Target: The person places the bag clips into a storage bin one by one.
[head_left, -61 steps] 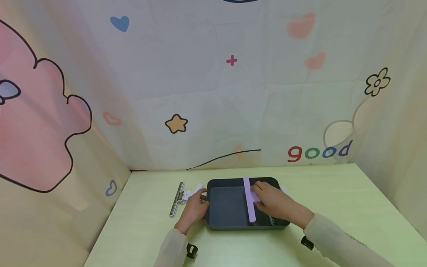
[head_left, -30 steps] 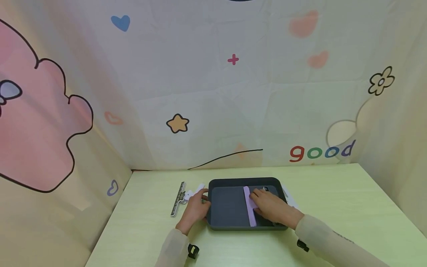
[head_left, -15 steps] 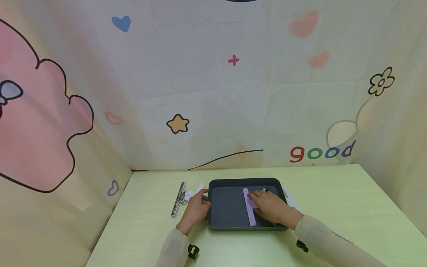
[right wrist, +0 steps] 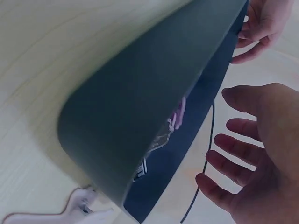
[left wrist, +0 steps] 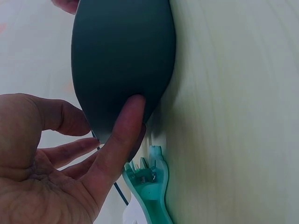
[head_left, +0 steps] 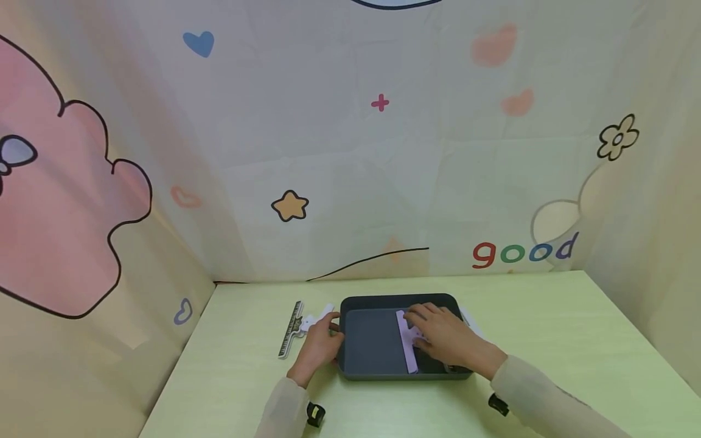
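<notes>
A dark grey rectangular tray stands on the table. My left hand holds its left side, the thumb at the rim; in the left wrist view a long finger presses the tray's outer wall. Inside the tray lies a wide purple clip, its long bar running front to back. Over the clip's handle is my right hand, fingers spread. The right wrist view shows those fingers apart and holding nothing. Another clip with a black-and-white patterned bar lies partly hidden beneath that hand.
Left of the tray lies a white clip with a ruler-like patterned bar. A teal clip is near the left hand. Beyond the tray's right side a pale clip is partly hidden. A printed curtain hangs behind the table.
My right hand has lowered the purple clip into the tray, then loosened its fingers and lifted slightly off it. The left hand stays at the tray's left side.
</notes>
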`<state>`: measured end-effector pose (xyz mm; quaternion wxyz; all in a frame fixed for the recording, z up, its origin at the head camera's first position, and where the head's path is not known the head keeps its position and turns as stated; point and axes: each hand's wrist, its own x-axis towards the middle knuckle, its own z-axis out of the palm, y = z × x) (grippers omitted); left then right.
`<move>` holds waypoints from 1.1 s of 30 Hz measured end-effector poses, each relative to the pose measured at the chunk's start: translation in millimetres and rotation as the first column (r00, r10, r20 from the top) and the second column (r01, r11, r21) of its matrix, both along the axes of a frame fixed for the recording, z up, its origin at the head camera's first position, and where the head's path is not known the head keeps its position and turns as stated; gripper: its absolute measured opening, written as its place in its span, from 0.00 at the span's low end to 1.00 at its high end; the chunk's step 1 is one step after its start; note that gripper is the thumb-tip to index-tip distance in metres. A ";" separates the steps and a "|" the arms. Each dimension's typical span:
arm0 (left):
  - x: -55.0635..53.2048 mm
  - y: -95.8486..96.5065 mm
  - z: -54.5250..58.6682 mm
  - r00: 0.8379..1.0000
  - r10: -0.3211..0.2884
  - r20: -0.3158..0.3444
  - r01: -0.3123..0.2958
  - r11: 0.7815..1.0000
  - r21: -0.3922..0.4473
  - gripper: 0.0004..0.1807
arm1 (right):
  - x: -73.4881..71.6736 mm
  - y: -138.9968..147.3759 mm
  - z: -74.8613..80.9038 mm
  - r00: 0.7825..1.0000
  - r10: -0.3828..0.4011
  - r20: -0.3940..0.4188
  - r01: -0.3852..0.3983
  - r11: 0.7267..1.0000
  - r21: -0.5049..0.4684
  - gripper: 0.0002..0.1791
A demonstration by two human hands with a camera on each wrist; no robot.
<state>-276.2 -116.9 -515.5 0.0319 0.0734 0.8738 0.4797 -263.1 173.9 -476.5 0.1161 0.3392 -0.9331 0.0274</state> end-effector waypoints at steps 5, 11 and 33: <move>1.6 -1.3 0.7 1.000 0.001 0.005 -0.001 1.000 0.008 0.28 | 4.2 2.6 7.7 1.000 -0.001 -0.022 0.000 0.999 -0.040 0.25; 3.1 -1.3 -0.5 1.000 -0.003 0.010 0.003 1.000 0.016 0.28 | 8.8 11.5 15.3 0.999 -0.026 -0.024 0.023 0.993 -0.113 0.25; 1.0 0.6 -0.4 1.000 -0.009 -0.012 0.009 1.000 0.003 0.28 | 12.4 52.6 31.5 0.987 -0.128 -0.093 0.105 0.970 -0.219 0.28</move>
